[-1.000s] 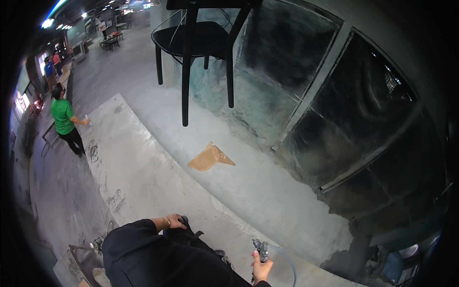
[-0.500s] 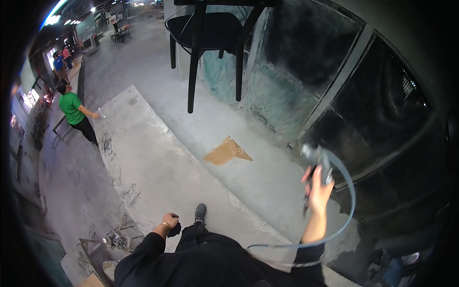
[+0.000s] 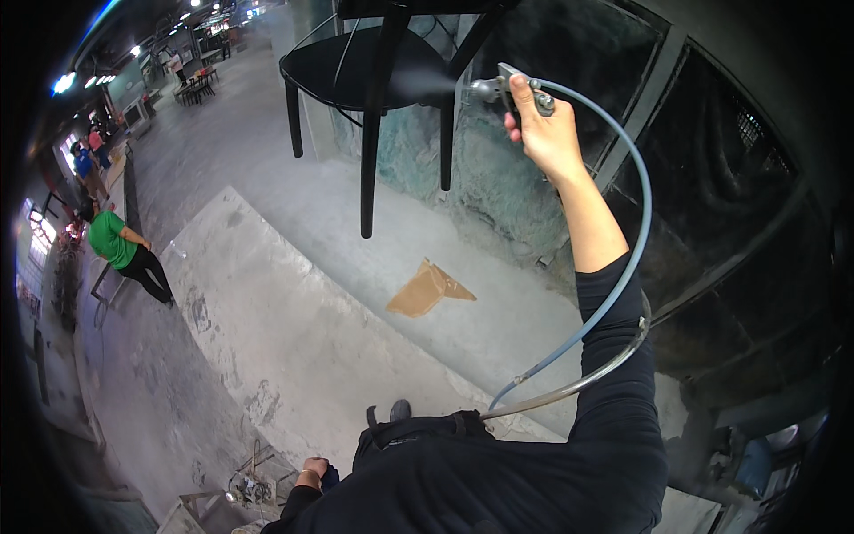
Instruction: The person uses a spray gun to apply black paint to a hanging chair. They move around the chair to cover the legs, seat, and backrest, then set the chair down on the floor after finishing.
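Observation:
My right hand [image 3: 544, 133] is raised and closed around a spray gun [image 3: 487, 89]. A pale mist leaves the gun's nozzle toward a black chair [image 3: 391, 71], which hangs off the floor with its legs pointing down. A blue-grey hose [image 3: 642, 191] runs from the gun in a wide loop down past my right sleeve to my waist. Low by my side, my left hand [image 3: 315, 466] is closed on a small dark bundle [image 3: 330, 479]; its kind is too unclear to tell.
A raised concrete slab [image 3: 258, 285] stretches ahead of me. Beside it, brown cardboard [image 3: 431, 288] lies on the floor. Dusty panels [image 3: 569, 98] stand behind the chair. At left, a person in green [image 3: 111, 238] is by the slab; several others are farther back.
My right hand has swung up and forward with the spray gun, and mist now comes out toward the chair. My left hand is lower in view. The person in green has lowered an arm.

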Tool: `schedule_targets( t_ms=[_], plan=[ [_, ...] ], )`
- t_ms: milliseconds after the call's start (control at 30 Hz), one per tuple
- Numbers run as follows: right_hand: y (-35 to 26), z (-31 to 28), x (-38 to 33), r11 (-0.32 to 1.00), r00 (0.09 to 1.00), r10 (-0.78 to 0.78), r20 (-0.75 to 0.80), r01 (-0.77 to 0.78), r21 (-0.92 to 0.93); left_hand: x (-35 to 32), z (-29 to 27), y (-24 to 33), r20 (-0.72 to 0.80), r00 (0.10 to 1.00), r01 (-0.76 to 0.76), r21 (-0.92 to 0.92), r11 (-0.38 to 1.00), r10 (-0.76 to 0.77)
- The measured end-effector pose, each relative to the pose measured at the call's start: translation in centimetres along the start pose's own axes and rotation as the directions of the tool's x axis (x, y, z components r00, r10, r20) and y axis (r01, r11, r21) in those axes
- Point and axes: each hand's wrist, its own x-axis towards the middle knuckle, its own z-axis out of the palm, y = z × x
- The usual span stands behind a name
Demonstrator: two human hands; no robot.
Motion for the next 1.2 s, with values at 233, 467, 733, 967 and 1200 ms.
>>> schedule_targets(
  t_ms=[233,467,733,967,1200],
  plan=[
    [2.3,-1.2,6.2,0.996,0.99,-0.056,-0.128,0.047,-0.072,0.7,-1.2,6.8,-0.141,0.929,0.191,-0.606,0.772,-0.341],
    [2.0,-1.2,1.3,0.978,0.98,-0.197,-0.025,0.198,0.071,2.6,-2.8,9.6,-0.143,0.88,0.276,-0.621,0.733,-0.452],
    [-4.9,11.7,1.6,0.99,0.984,-0.142,-0.107,0.138,-0.04,11.8,-12.2,7.6,-0.146,0.956,0.204,-0.288,0.935,-0.254],
    [-10.9,20.9,-0.2,0.966,0.968,-0.246,0.051,0.24,0.1,15.3,-19.7,-0.2,-0.228,0.971,-0.004,-0.288,0.958,-0.065],
    [-20.4,11.8,-8.2,0.833,0.822,-0.547,-0.155,0.519,-0.191,14.4,-19.9,-12.1,0.314,0.948,-0.161,0.361,0.918,0.043]
  ],
)
